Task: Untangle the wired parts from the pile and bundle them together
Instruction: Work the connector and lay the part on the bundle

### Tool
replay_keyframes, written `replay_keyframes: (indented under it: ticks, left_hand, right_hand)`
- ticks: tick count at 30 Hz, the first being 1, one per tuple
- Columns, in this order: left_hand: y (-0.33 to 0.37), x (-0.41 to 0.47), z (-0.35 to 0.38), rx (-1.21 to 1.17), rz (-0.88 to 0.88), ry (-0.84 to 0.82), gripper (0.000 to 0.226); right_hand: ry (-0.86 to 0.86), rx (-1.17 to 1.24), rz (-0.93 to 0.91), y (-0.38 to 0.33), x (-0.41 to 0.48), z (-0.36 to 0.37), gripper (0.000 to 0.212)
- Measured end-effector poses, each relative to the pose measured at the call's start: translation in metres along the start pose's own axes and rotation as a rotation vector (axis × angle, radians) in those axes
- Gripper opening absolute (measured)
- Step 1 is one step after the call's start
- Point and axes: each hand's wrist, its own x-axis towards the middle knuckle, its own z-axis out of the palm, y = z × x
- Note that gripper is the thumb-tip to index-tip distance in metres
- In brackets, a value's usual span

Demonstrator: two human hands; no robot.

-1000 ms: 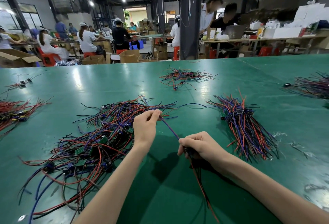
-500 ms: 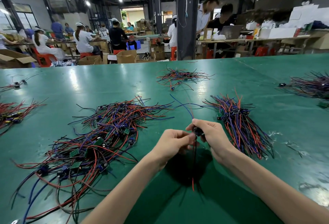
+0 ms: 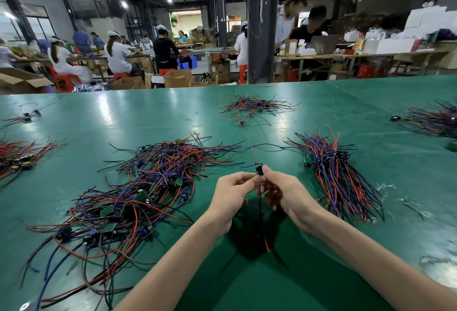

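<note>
A small wired part (image 3: 259, 169) with a dark body is held up over the green table (image 3: 148, 117) between both hands. My left hand (image 3: 230, 193) pinches it from the left and my right hand (image 3: 284, 192) pinches it from the right. Its red and black wires (image 3: 261, 216) hang down between my wrists, and thin wires rise above it. To the left lies a big tangled pile (image 3: 128, 194) of red, blue and black wires with small green boards. On the right lies a sorted bundle (image 3: 336, 174) with wires lined up.
More wire heaps lie on the table: one at the far centre (image 3: 254, 106), one at the right edge (image 3: 435, 120), two at the left edge (image 3: 17, 154). Beyond the table's far edge are cardboard boxes, a pillar and seated workers.
One second ago my hands were apart, drawing a wire out of the pile. They have since come together at the part's body, and its wires now hang down below them.
</note>
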Motion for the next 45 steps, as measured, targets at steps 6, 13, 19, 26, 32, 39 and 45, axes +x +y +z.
replay_keyframes:
  ticks: [6, 13, 19, 26, 32, 39, 45]
  left_hand:
    - [0.004, 0.002, -0.002, -0.07, -0.036, 0.029, 0.009]
    - [0.004, 0.003, -0.003, -0.089, -0.097, -0.014, 0.007]
    - [0.001, 0.003, -0.006, -0.039, 0.003, -0.009, 0.019]
    - [0.007, 0.016, -0.021, -0.101, -0.002, 0.162, 0.024]
    - [0.01, 0.025, -0.038, -0.172, -0.033, 0.271, 0.02]
    - [0.011, 0.026, -0.04, -0.213, -0.092, 0.279, 0.018]
    - [0.011, 0.027, -0.04, -0.266, -0.134, 0.275, 0.016]
  right_hand:
    - [-0.085, -0.062, -0.052, 0.0, -0.006, 0.001, 0.034]
    - [-0.098, -0.072, -0.081, 0.0, -0.009, 0.0, 0.014]
    - [-0.1, -0.074, -0.122, -0.002, -0.016, 0.006, 0.014]
    - [-0.194, -0.065, -0.077, -0.001, -0.028, 0.019, 0.016]
    - [-0.304, -0.192, -0.159, 0.002, -0.036, 0.025, 0.013]
    - [-0.347, -0.362, -0.284, 0.003, -0.035, 0.025, 0.017]
    - [-0.37, -0.334, -0.305, 0.01, -0.037, 0.028, 0.011]
